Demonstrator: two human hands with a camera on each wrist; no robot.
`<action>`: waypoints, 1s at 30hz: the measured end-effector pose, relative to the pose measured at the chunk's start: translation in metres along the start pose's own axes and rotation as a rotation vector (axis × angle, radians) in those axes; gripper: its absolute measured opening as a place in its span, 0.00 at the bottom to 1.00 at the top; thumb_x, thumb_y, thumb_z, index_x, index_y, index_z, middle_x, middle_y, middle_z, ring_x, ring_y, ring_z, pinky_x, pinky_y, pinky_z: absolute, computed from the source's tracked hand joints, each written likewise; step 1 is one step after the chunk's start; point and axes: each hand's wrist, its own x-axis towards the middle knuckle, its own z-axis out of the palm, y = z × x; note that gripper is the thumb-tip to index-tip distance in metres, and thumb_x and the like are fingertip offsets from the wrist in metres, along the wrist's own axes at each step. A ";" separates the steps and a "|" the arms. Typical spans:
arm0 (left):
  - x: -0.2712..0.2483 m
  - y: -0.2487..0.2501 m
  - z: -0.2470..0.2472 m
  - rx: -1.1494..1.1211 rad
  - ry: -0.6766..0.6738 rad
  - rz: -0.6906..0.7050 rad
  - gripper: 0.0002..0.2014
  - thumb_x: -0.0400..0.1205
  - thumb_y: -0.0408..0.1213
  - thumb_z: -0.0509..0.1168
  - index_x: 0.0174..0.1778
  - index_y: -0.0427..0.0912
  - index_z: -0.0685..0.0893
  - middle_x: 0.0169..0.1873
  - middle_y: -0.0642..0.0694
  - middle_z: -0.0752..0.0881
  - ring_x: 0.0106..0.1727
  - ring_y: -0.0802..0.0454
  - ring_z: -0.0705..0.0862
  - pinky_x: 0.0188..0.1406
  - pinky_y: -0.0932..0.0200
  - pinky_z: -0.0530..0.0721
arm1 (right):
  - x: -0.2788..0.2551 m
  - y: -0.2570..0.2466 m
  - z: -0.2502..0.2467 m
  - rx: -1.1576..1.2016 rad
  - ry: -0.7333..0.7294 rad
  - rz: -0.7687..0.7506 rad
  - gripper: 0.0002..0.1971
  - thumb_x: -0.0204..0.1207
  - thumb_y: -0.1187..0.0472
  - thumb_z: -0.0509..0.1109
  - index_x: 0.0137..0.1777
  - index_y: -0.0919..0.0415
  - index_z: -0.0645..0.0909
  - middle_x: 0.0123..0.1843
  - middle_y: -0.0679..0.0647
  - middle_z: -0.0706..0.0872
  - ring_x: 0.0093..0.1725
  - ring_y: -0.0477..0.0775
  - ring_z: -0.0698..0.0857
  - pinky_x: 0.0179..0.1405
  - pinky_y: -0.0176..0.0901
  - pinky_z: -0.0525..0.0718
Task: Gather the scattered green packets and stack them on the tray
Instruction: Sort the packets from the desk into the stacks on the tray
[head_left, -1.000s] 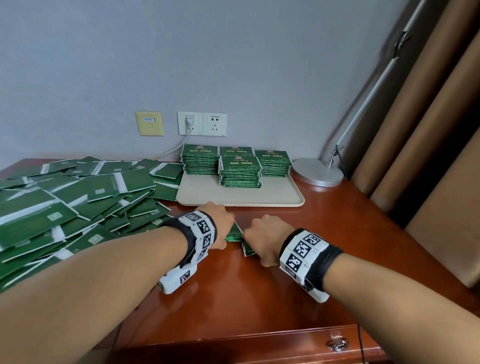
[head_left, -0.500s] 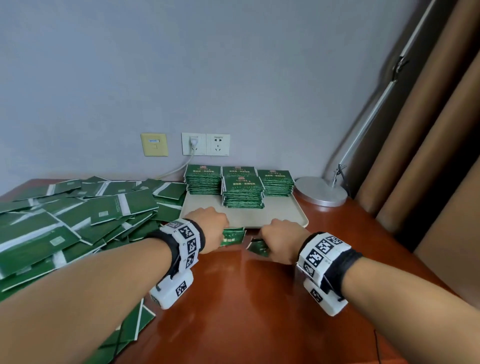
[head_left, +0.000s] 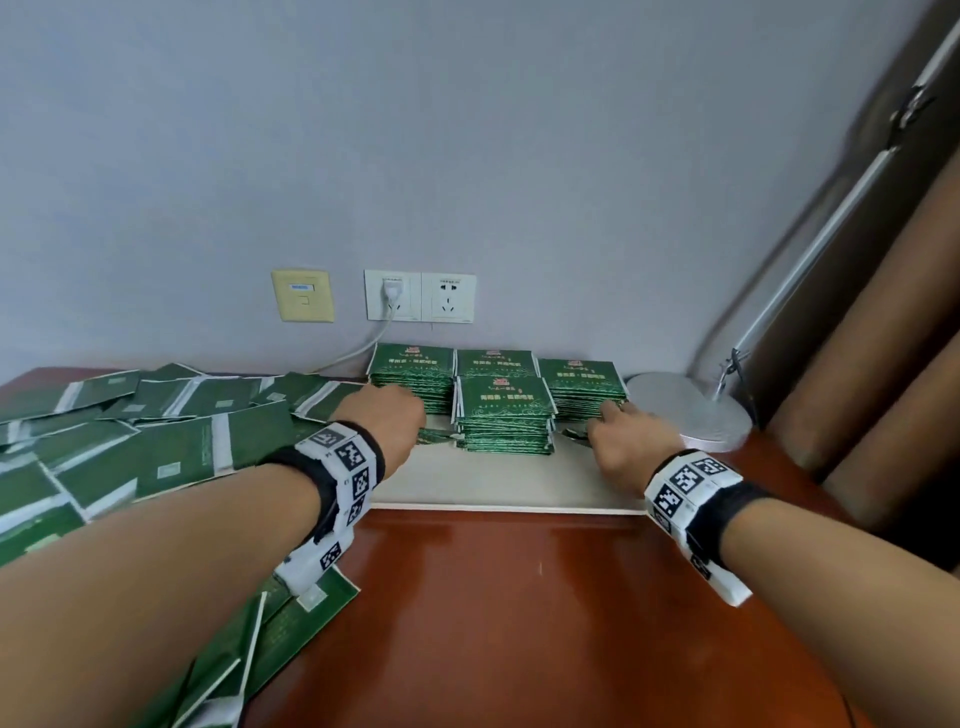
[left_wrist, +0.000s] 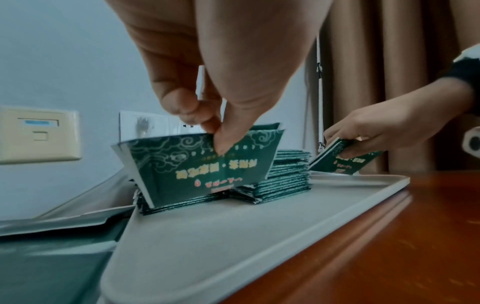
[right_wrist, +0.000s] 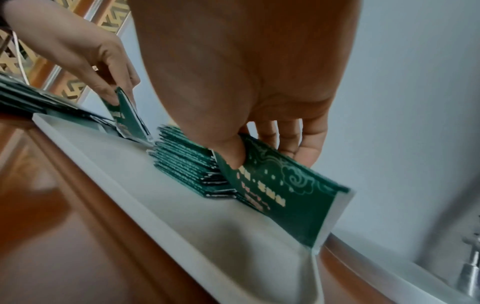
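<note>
A cream tray (head_left: 498, 480) lies against the wall with several stacks of green packets (head_left: 503, 415) on its far half. My left hand (head_left: 387, 418) is over the tray's left part and pinches a small bunch of green packets (left_wrist: 197, 164) between thumb and fingers, their lower edge by the left stack. My right hand (head_left: 618, 441) is over the tray's right part and grips another bunch of packets (right_wrist: 280, 191), thumb in front and fingers behind, beside the right stack. Many loose green packets (head_left: 130, 441) cover the table to the left.
The wooden table (head_left: 519, 623) has its front edge near me. A lamp's round silver base (head_left: 691, 410) stands right of the tray, its arm rising along brown curtains (head_left: 893, 364). Wall sockets (head_left: 420, 296) with a plugged white cable sit behind the stacks.
Both hands have moved away from the bare table in front of the tray and apart, carrying their packets forward over the tray to either side of the front stack.
</note>
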 end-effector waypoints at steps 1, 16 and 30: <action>0.003 0.003 0.000 0.007 -0.026 -0.004 0.15 0.81 0.27 0.59 0.56 0.41 0.88 0.50 0.40 0.86 0.51 0.37 0.86 0.45 0.49 0.85 | 0.004 -0.001 0.003 -0.001 -0.017 0.000 0.19 0.85 0.61 0.52 0.70 0.61 0.77 0.67 0.61 0.76 0.67 0.65 0.76 0.62 0.58 0.79; 0.002 0.020 0.034 -0.070 -0.303 0.272 0.29 0.87 0.58 0.58 0.84 0.54 0.66 0.82 0.47 0.69 0.80 0.45 0.69 0.79 0.46 0.68 | -0.009 -0.002 0.019 0.154 -0.279 -0.101 0.27 0.84 0.43 0.58 0.80 0.52 0.70 0.76 0.56 0.78 0.74 0.62 0.77 0.72 0.58 0.77; 0.012 0.026 0.040 -0.044 -0.398 0.164 0.41 0.86 0.64 0.54 0.89 0.44 0.49 0.88 0.41 0.50 0.87 0.42 0.55 0.83 0.46 0.60 | 0.018 0.004 0.033 0.245 -0.329 -0.105 0.35 0.83 0.32 0.54 0.82 0.55 0.65 0.81 0.60 0.69 0.79 0.63 0.70 0.78 0.61 0.69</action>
